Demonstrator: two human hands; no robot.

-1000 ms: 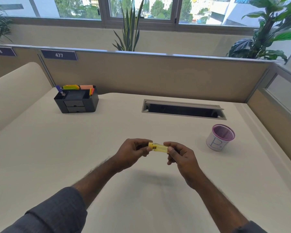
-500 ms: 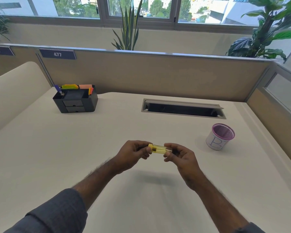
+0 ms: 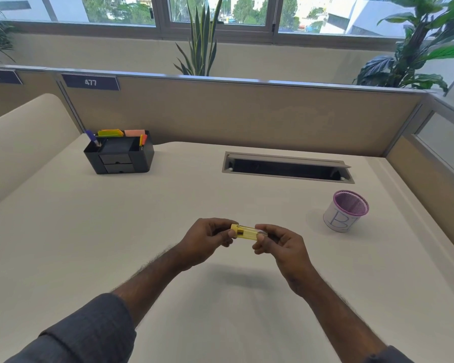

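Slightly more of the small yellow translucent object (image 3: 247,232) is exposed between the hands than a second ago, as if its ends were being drawn apart. It is held level above the desk (image 3: 89,244), near the centre of view. Its left end is pinched by the curled fingers of the left hand (image 3: 205,242), its right end by the thumb and fingertips of the right hand (image 3: 283,248). A purple mesh cup (image 3: 347,212) stands at 2 o'clock, a black organiser (image 3: 121,158) at 10 o'clock. The step is judged to be pulling the object open; a straight, steady pull along its length is called for next.
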